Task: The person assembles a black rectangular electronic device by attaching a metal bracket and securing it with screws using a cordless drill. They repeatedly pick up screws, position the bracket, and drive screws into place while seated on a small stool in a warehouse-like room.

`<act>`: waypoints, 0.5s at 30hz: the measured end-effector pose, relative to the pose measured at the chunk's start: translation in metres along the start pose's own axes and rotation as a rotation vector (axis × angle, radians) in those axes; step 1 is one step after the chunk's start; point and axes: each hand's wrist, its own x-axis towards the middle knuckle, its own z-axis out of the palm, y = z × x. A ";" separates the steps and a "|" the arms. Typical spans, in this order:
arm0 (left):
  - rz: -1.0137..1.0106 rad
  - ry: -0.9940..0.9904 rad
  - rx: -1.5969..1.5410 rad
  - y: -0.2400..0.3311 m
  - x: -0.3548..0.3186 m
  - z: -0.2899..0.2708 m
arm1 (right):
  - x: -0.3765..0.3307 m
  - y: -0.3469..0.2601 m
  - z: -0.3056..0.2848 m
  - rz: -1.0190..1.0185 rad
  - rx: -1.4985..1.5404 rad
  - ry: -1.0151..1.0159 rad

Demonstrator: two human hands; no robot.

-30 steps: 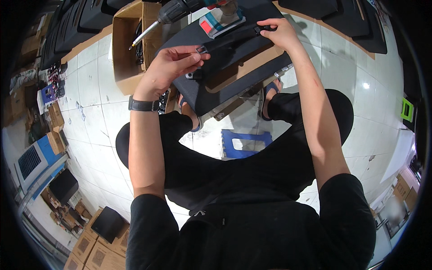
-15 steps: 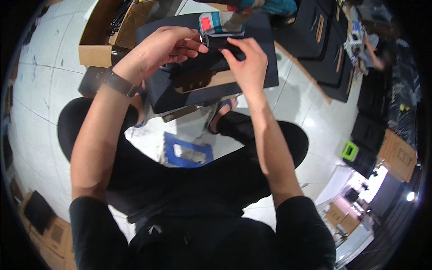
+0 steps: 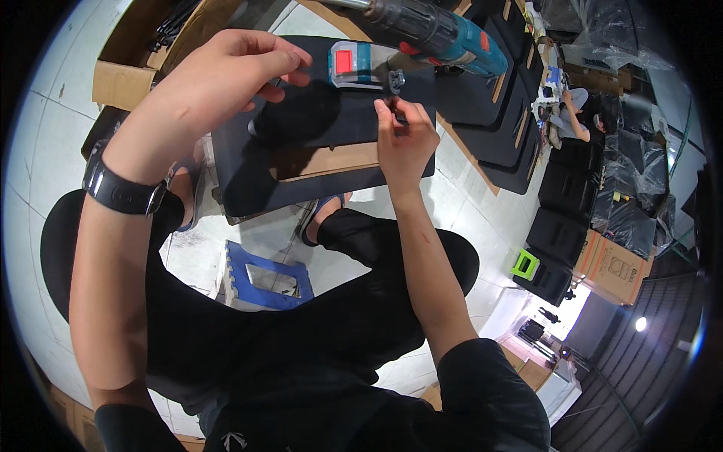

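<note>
A black padded-looking panel [image 3: 312,192] with a long brown-edged slot [image 3: 331,162] lies in front of me. Over its right side, my right hand [image 3: 407,143] pinches a small dark part [image 3: 395,81] with a shiny grey end between thumb and fingertips. My left hand [image 3: 252,68] hovers above the panel's far left corner, its fingers loosely bent and apart, with nothing visible in them. Beyond the right hand stands a teal and black cordless drill [image 3: 444,41], resting on its battery [image 3: 352,64] with a red patch. A small dark rounded piece [image 3: 254,128] lies below my left hand.
At the far left is an open cardboard box [image 3: 124,81] with black pieces inside. Several black slotted panels [image 3: 482,98] lie to the right. A blue and white step stool [image 3: 263,279] stands on the tiled floor near my legs. A person [image 3: 576,117] sits farther right.
My hands have come apart: the left has drawn away to the left, while the right holds up the small dark part. The whole view has shifted, bringing the drill more into sight.
</note>
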 end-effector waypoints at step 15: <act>0.096 0.037 -0.022 -0.016 -0.003 -0.009 | -0.002 0.003 0.011 -0.040 0.099 0.049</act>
